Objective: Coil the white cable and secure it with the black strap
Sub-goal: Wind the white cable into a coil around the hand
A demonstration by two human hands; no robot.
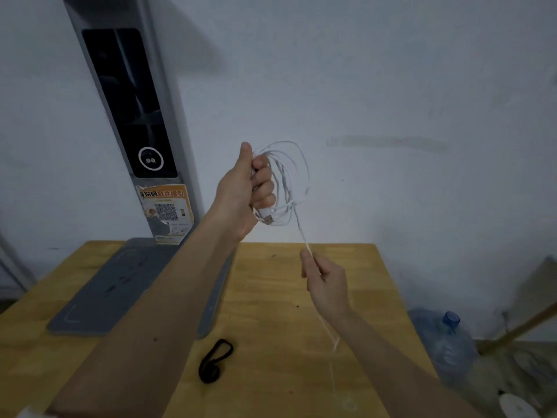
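Nearest me, close to the front edge of the wooden desk (271, 297), the black strap (215, 360) lies loose in a small loop, untouched, so tying off is not yet begun. A slack tail of the white cable (289, 182) drops past that edge, and it blurs out low down, so I can't tell how much is left to wind.

Above the middle of the desk the right hand (325, 282) pinches that tail between thumb and fingertips, the other fingers curled in. If the pinch slides, the next loop could come out uneven or twisted.

Further back, raised in front of the wall, the left hand (247, 188) is fisted around 1 side of the coil, thumb up, with several turns fanning out and a plug hanging beneath. Those turns look loose; a slackened fist might spill them, and reaching for the strap with 1 hand seems the riskiest point.
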